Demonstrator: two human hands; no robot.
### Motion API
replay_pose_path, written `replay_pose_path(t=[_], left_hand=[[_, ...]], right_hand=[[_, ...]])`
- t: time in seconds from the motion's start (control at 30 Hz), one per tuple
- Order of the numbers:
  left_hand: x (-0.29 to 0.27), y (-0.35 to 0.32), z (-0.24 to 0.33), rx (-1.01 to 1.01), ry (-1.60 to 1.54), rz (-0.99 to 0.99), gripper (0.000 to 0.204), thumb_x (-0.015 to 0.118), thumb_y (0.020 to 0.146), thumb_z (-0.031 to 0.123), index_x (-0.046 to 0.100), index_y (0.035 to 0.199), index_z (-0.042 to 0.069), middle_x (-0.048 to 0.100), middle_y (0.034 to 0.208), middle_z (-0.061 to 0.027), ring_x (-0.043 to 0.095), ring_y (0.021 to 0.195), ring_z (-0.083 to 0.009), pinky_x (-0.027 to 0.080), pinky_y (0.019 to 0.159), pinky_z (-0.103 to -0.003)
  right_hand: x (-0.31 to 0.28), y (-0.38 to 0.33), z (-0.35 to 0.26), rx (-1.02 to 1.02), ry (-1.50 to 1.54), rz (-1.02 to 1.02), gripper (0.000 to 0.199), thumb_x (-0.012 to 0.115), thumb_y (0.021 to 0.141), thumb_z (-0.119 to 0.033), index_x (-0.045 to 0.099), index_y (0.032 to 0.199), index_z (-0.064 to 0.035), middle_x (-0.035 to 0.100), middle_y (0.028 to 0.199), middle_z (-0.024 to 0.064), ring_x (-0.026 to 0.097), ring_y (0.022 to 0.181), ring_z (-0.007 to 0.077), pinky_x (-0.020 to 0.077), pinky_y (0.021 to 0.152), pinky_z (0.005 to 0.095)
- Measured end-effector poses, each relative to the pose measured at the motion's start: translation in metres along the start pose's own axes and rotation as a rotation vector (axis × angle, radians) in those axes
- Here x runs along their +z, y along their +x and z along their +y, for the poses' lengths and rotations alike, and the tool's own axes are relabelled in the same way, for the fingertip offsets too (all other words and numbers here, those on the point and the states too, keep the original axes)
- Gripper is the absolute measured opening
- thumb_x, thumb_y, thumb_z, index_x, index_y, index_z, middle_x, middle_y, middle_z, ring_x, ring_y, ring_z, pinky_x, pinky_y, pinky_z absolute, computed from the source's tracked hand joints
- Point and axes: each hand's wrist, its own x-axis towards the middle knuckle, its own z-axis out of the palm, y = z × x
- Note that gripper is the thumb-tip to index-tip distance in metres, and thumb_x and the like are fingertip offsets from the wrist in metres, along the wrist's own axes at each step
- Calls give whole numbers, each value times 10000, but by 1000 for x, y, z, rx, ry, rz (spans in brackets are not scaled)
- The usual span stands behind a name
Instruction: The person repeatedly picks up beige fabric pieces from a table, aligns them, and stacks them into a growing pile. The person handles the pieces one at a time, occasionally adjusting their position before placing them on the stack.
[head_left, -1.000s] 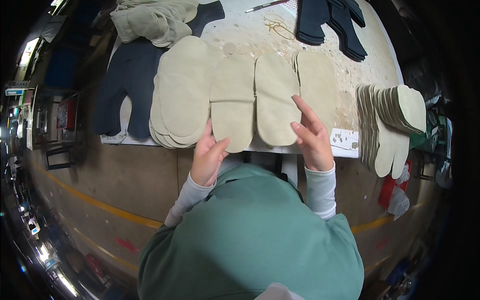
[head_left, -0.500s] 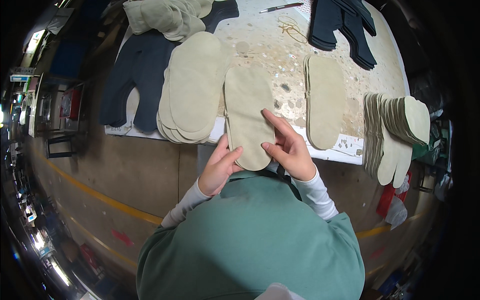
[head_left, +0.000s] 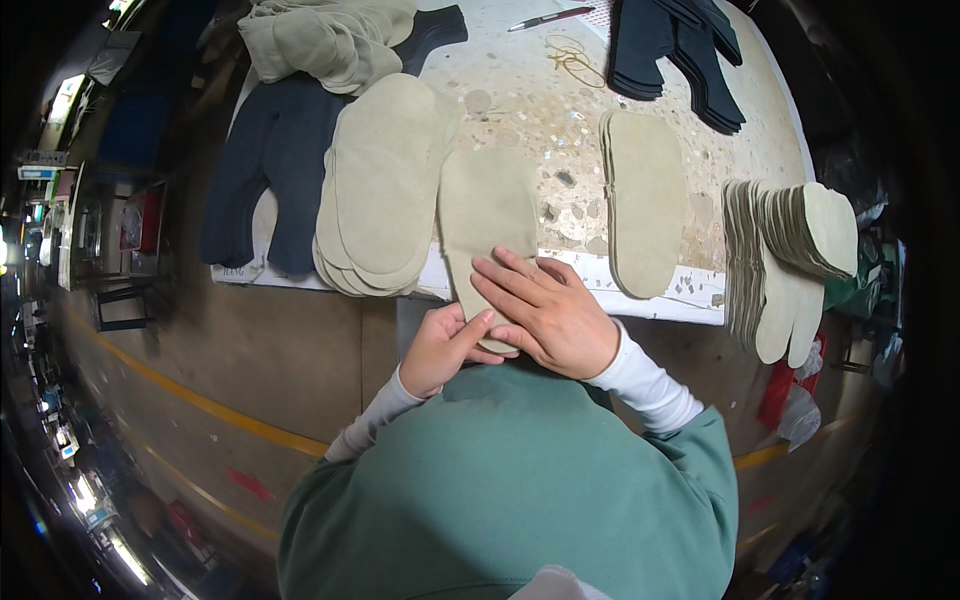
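A beige, sole-shaped fabric piece [head_left: 489,200] lies at the table's near edge, its near end sticking out over that edge. My left hand [head_left: 440,348] is closed on this near end, thumb on top and fingers partly hidden beneath. Across its lower half my right hand [head_left: 562,318] lies with the fingers stretched out. To the left rests a fanned pile of similar beige pieces [head_left: 385,175]. A thinner stack of the same shape [head_left: 646,205] sits to the right.
Dark navy fabric pieces lie at the left [head_left: 265,150] and far right [head_left: 690,60]. Gathered beige pieces [head_left: 325,40] are at the back left. A thick beige stack [head_left: 790,235] overhangs the right corner. A pen [head_left: 550,19] and rubber bands [head_left: 574,62] lie at the back.
My right hand has moved from the piece's right edge onto its top, fingers now laid across it. The piece has shifted slightly toward me. My left hand keeps its hold.
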Motion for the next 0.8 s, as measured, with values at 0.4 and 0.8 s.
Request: replay_pose_path(t=[0.4,0.8], left_hand=[[3,-4,-16,67,119,-28,360,490,1027,209,527,1270,-53,678,1101,-140,700,928,-226,585,787,-300],[-4,4,-2,-154,-255,-370,382,437,1035,306,528,1205,-24,687,1044,-193,703,874,-215,573,760,-300]], right_hand=[[16,34,42,232,-394,322,562,496,954,-434,392,1468,-231,349,1537,47,341,1395,321,274,1087,598],[-17,-1,20,630,776,394,436,606,923,-138,515,1343,-68,646,884,163,648,798,169,478,672,281]])
